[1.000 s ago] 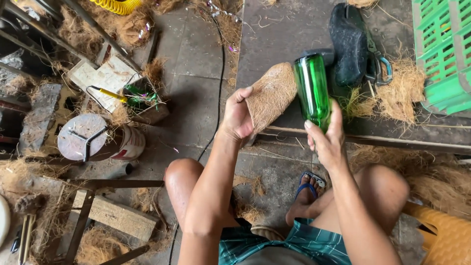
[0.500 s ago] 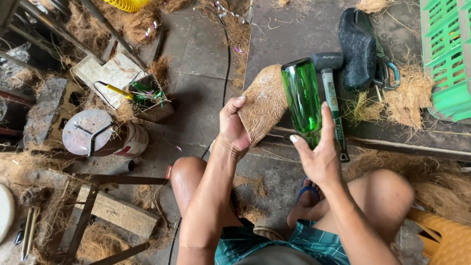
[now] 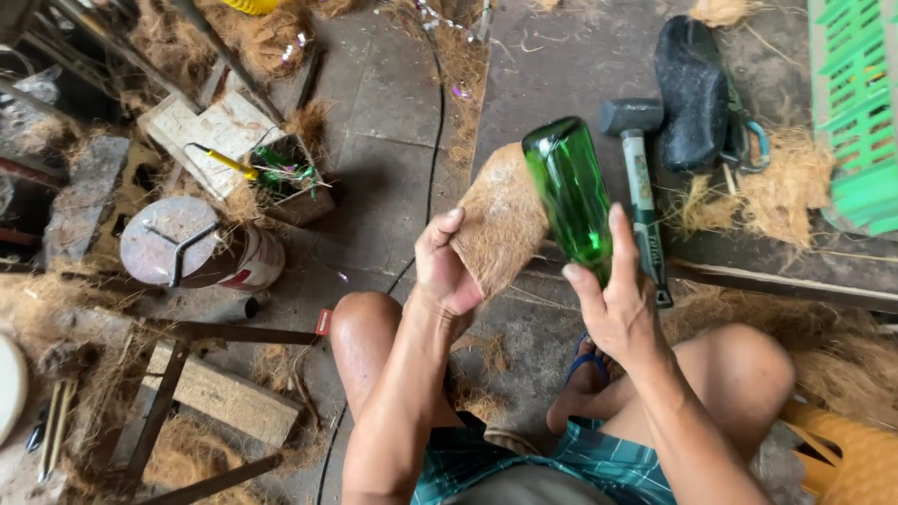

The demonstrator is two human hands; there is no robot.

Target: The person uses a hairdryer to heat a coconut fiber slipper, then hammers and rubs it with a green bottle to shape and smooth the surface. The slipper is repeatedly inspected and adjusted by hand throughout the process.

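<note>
My left hand (image 3: 447, 271) grips a brown fibrous coconut husk piece (image 3: 500, 221) by its lower edge, holding it up in front of me. My right hand (image 3: 613, 304) holds a green glass bottle (image 3: 571, 194) by its lower part, base pointing up and away, its side lying against the husk. A hammer (image 3: 639, 178) with a grey head lies on the concrete floor just beyond the bottle. My bare knees and a blue sandal (image 3: 585, 360) show below.
A black shoe (image 3: 692, 93) and scissors (image 3: 744, 140) lie beside the hammer. A green plastic crate (image 3: 856, 112) stands at right, a yellow basket (image 3: 847, 449) at lower right. A lidded tin (image 3: 192, 248), wooden blocks (image 3: 210, 131), a cable and loose coir lie at left.
Both hands with husk and bottle have shifted right and slightly lower in view. The bottle has tilted further, and the hammer behind it has come into view.
</note>
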